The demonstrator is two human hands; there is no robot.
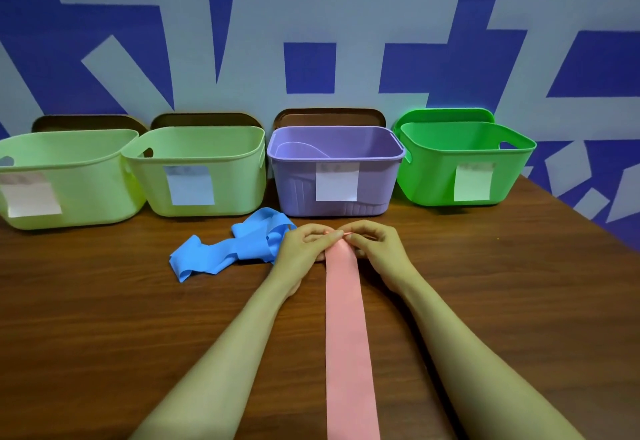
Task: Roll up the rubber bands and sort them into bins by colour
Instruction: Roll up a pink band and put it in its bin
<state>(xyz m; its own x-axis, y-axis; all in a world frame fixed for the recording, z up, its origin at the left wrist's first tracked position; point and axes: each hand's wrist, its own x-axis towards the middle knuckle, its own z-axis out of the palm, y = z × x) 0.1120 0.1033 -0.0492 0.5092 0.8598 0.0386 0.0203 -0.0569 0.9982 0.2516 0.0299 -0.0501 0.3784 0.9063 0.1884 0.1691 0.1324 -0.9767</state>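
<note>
A long pink rubber band [348,328] lies flat on the brown table [104,318], running from the bottom edge of the view up to my hands. My left hand [304,249] and my right hand [375,245] both pinch its far end, which is folded over into a thin first turn between my fingertips. A crumpled blue rubber band [228,249] lies loose on the table just left of my left hand. Behind stand several bins: two pale green ones [69,148] [197,141], a purple one [346,152] and a bright green one [485,138].
Each bin carries a paper label on its front and stands against the blue-and-grey patterned wall. Brown lids lean behind the first three bins, a green lid behind the fourth. The table's right edge runs diagonally past the bright green bin.
</note>
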